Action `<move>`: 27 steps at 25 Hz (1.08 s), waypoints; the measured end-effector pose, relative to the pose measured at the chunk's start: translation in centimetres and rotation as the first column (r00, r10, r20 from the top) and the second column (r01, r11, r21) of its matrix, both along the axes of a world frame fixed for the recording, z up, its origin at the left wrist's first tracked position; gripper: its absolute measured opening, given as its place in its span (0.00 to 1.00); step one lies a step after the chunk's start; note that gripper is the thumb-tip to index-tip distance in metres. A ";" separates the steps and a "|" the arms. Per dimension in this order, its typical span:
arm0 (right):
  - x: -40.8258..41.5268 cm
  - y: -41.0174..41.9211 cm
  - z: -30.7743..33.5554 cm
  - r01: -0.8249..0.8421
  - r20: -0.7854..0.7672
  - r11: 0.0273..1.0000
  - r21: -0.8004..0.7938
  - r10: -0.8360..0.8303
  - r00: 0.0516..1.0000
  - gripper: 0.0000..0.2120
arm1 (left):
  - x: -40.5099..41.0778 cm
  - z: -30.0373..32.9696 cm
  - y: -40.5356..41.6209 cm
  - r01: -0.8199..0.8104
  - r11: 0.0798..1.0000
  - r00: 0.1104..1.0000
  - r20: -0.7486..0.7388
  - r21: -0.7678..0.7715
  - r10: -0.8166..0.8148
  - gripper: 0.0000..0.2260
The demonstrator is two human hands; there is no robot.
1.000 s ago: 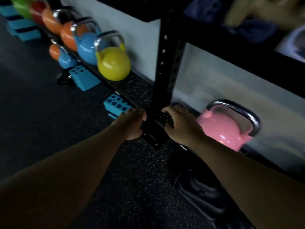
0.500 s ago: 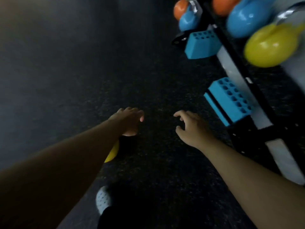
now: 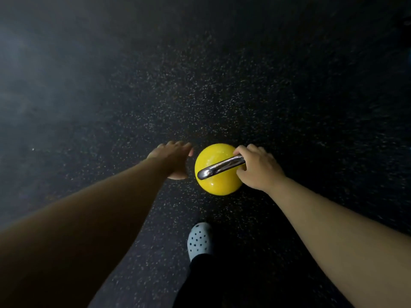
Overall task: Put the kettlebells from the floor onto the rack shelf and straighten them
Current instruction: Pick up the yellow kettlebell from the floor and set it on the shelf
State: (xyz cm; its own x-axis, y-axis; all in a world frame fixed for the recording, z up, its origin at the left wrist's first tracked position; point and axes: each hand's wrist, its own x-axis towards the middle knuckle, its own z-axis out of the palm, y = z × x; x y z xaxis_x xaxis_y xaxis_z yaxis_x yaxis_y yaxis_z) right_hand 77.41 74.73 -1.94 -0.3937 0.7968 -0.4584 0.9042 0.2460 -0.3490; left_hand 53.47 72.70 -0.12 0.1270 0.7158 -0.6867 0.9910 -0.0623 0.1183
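A yellow kettlebell (image 3: 216, 182) with a shiny steel handle (image 3: 219, 168) stands upright on the dark speckled floor, seen from straight above. My right hand (image 3: 259, 168) is wrapped around the right end of that handle. My left hand (image 3: 172, 157) hovers just left of the kettlebell with its fingers spread, touching nothing that I can make out. The rack and its shelf are out of view.
Dark rubber floor (image 3: 200, 85) fills the whole view. My foot in a pale perforated clog (image 3: 199, 240) and a dark trouser leg (image 3: 209, 283) stand just below the kettlebell.
My view has swung away from the rack down to the floor. Both hands have dropped to the yellow kettlebell, and my right hand has closed on its handle.
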 end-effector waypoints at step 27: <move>19.7 -5.6 8.3 0.623 0.006 0.706 -0.337 -0.660 0.751 0.14 | 27.6 6.2 6.1 0.626 0.770 0.764 0.294 -0.125 -0.574 0.10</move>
State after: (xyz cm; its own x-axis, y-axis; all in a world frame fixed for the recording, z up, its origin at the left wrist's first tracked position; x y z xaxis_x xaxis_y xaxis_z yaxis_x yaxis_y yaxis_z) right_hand 97.12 69.11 6.39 0.1012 0.7045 -0.7025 0.7562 -0.5133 -0.4058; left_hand 81.02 78.80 6.06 0.6514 0.2860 -0.7028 0.7003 -0.5832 0.4117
